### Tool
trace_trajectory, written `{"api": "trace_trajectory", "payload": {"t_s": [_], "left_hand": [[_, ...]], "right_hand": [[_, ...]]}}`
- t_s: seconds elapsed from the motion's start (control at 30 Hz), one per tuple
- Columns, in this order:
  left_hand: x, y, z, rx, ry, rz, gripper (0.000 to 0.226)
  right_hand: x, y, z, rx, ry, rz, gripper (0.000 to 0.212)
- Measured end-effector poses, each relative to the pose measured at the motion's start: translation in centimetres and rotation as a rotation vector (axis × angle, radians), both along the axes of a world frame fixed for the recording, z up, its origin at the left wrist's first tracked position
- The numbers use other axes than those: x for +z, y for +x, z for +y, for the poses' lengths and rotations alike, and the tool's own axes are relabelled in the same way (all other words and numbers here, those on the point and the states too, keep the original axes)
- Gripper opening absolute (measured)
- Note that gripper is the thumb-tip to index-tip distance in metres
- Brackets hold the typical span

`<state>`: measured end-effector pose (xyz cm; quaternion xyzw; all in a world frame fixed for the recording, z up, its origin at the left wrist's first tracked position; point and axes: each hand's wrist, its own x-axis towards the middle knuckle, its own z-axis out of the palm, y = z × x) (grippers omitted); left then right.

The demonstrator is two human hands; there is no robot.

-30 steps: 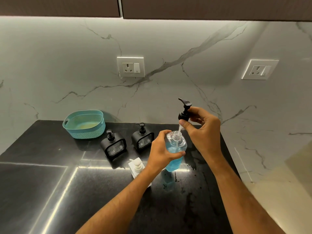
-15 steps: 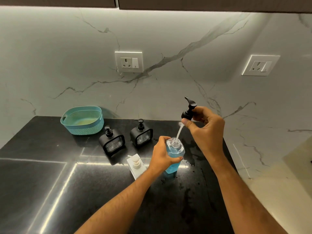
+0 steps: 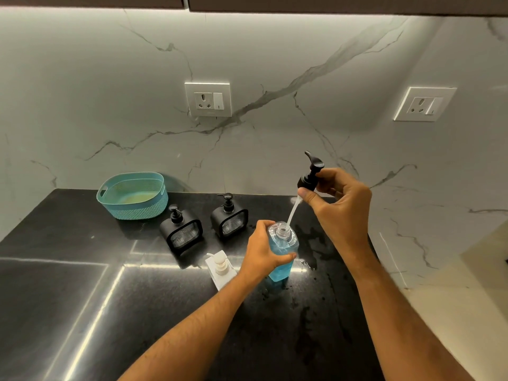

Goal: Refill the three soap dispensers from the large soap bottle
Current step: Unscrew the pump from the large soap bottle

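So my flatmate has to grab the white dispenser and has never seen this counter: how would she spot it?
On the black countertop, find the two black dispensers, one beside the other. Nearer the front edge stands the white dispenser, beside the left hand: the only pale one, with a cream pump.

You have a teal basket (image 3: pixel 132 195) at the left-centre of the frame on the black countertop (image 3: pixel 55 292), against the marble wall (image 3: pixel 82 92), which carries two white sockets, one at upper centre (image 3: pixel 208 99) and one at upper right (image 3: pixel 424 104)
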<state>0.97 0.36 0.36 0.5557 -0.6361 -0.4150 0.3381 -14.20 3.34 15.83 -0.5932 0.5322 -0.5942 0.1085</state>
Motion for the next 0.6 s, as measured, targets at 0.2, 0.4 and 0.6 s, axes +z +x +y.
{"api": "trace_trajectory", "payload": {"t_s": [0.2, 0.4, 0.6], "left_hand": [[0.0, 0.0, -0.2, -0.021, 0.008, -0.013, 0.086], [-0.1, 0.2, -0.1, -0.041, 0.012, -0.017, 0.09], [-0.3, 0.4, -0.1, -0.054, -0.009, -0.014, 0.093]], "right_hand": [[0.6, -0.1, 0.0, 0.004, -0.003, -0.04, 0.031], [1.2, -0.4, -0.4, -0.01, -0.012, -0.09, 0.032], [1.9, -0.7, -1.1, -0.012, -0.017, -0.173, 0.034]]}}
